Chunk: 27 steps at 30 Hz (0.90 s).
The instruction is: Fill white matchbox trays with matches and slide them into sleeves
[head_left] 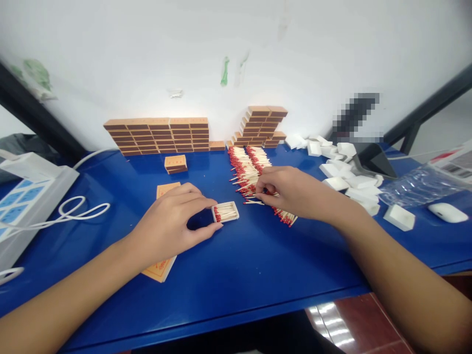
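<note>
My left hand [173, 214] grips a small white matchbox tray [237, 215] at its left end, between thumb and index finger. Inside the tray lie red-tipped matches [225, 211], heads to the left. To the right, my right hand [282, 187] is closed in a pinch on a match at the near edge of a long pile of loose matches [245, 169]. Part of that pile is hidden behind this hand. Under and behind my left hand are flat orange matchbox sleeves [162, 269], partly covered. A small stack of orange matchboxes [176, 164] stands just beyond them.
Against the wall, matchboxes form a long stack [158, 135] and a stepped stack [261, 125]. White empty trays [342, 172] are heaped at right, near a clear plastic package [416, 182] and a white rounded case [448, 212]. A power strip [40, 187] with cables sits at left on the blue table [228, 285].
</note>
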{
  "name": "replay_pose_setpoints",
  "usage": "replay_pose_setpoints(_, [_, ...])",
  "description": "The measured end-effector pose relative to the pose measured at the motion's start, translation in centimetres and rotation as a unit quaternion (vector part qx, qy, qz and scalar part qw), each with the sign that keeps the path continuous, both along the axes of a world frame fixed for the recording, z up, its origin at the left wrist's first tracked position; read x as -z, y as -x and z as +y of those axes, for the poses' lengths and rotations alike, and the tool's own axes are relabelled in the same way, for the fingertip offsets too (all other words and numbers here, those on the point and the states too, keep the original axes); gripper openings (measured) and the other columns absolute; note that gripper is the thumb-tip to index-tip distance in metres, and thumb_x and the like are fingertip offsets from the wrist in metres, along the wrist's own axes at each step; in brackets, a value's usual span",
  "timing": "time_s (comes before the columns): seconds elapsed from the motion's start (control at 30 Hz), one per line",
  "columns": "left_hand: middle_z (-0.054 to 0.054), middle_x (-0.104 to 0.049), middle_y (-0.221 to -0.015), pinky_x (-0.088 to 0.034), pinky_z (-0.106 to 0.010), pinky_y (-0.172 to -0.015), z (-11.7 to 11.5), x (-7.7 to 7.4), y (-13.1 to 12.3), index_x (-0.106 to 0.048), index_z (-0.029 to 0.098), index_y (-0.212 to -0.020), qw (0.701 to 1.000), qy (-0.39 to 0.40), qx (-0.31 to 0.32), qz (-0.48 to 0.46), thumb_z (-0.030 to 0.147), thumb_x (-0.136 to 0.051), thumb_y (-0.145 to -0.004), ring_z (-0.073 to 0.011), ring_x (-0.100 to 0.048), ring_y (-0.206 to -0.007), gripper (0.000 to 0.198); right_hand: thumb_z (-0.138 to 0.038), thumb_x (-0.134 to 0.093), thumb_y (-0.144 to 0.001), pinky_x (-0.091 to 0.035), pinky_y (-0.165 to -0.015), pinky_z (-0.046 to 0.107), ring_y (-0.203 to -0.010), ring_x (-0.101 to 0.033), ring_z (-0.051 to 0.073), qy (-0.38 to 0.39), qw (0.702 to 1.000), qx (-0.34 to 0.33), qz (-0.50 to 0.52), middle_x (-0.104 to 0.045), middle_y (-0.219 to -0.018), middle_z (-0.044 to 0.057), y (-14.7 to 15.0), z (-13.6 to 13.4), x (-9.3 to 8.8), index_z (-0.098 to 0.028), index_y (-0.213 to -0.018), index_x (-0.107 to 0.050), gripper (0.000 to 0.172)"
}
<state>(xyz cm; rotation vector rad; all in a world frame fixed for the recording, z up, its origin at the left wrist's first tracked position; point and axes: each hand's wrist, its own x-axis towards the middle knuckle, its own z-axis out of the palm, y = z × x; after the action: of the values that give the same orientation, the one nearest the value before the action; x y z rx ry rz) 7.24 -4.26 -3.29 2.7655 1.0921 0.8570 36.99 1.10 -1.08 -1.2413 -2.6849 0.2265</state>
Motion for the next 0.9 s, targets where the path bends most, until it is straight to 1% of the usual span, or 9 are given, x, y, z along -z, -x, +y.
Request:
replay_pose_setpoints(0.23, [-0.006,-0.078,-0.094,-0.058,-0.036,-0.08,0.0,0.0,0.0,-0.078,0.017,-0.113,1.0,0.0,0.003,-0.005,0.036,-0.077,-0.094,-0.023,-0.071,-0.093,0.027,-0.021,-0.064,-0.094,-0.039,-0.069,0.032,-0.075,-0.057,0.018,0.031,0.999,-0.006,0.03,-0.067,-0.081,0.003,0.3,-0.5,-0.6,-0.02,-0.084,-0.069,0.012])
replay_pose_setpoints(0.37, [-0.006,-0.078,-0.094,-0.059,-0.037,-0.08,0.0,0.0,0.0,-0.078,0.016,-0.113,1.0,0.009,0.004,-0.003,0.036,-0.077,-0.094,-0.0235,-0.071,-0.093,0.028,-0.022,-0.063,-0.096,-0.039,-0.067,0.033,-0.072,-0.058,0.018,0.045,0.999,-0.01,0.028,-0.068,-0.082,0.003,0.3,-0.8,-0.9,-0.021,-0.085,-0.071,0.014])
replay_pose_setpoints(0.47, [-0.006,-0.078,-0.095,-0.059,-0.037,-0.079,0.0,-0.1,0.0,-0.079,0.016,-0.114,1.0,0.013,0.002,-0.003,0.035,-0.077,-0.094,-0.0236,-0.071,-0.094,0.028,-0.026,-0.067,-0.094,-0.039,-0.067,0.032,-0.073,-0.059,0.018,0.071,0.997,-0.009,0.025,-0.069,-0.083,0.003,0.3,-0.9,-1.1,-0.021,-0.086,-0.072,0.011])
replay_pose_setpoints(0.6, [-0.006,-0.078,-0.096,-0.059,-0.037,-0.081,0.0,0.0,-0.1,-0.079,0.016,-0.114,1.0,0.012,0.001,-0.005,0.036,-0.078,-0.093,-0.023,-0.071,-0.093,0.029,-0.024,-0.065,-0.096,-0.037,-0.064,0.032,-0.068,-0.055,0.017,0.091,0.996,-0.003,0.0,-0.066,-0.078,0.002,0.4,-0.9,-0.9,-0.021,-0.083,-0.069,0.014])
replay_pose_setpoints(0.77, [-0.006,-0.078,-0.096,-0.059,-0.037,-0.082,0.1,0.1,0.0,-0.079,0.016,-0.115,1.0,0.012,0.002,-0.009,0.036,-0.079,-0.093,-0.0228,-0.071,-0.094,0.03,-0.03,-0.057,-0.102,-0.04,-0.07,0.032,-0.08,-0.059,0.02,0.108,0.994,-0.012,-0.005,-0.069,-0.093,0.006,0.4,-0.8,-0.4,-0.02,-0.091,-0.069,0.019])
replay_pose_setpoints(0.83, [-0.006,-0.078,-0.096,-0.058,-0.036,-0.082,0.0,0.1,0.0,-0.079,0.016,-0.114,1.0,0.013,0.002,-0.008,0.036,-0.079,-0.093,-0.023,-0.071,-0.094,0.029,-0.03,-0.056,-0.103,-0.04,-0.071,0.032,-0.08,-0.059,0.02,0.115,0.993,-0.017,0.004,-0.069,-0.093,0.006,0.3,-0.8,-0.5,-0.02,-0.093,-0.069,0.02])
replay_pose_setpoints(0.9, [-0.006,-0.078,-0.096,-0.058,-0.036,-0.081,0.0,0.1,0.0,-0.079,0.016,-0.114,1.0,0.013,0.001,-0.007,0.036,-0.078,-0.093,-0.0228,-0.071,-0.094,0.029,-0.031,-0.056,-0.103,-0.039,-0.069,0.032,-0.077,-0.057,0.018,0.113,0.993,-0.022,0.032,-0.067,-0.089,0.005,0.4,-1.0,-0.7,-0.02,-0.095,-0.07,0.02])
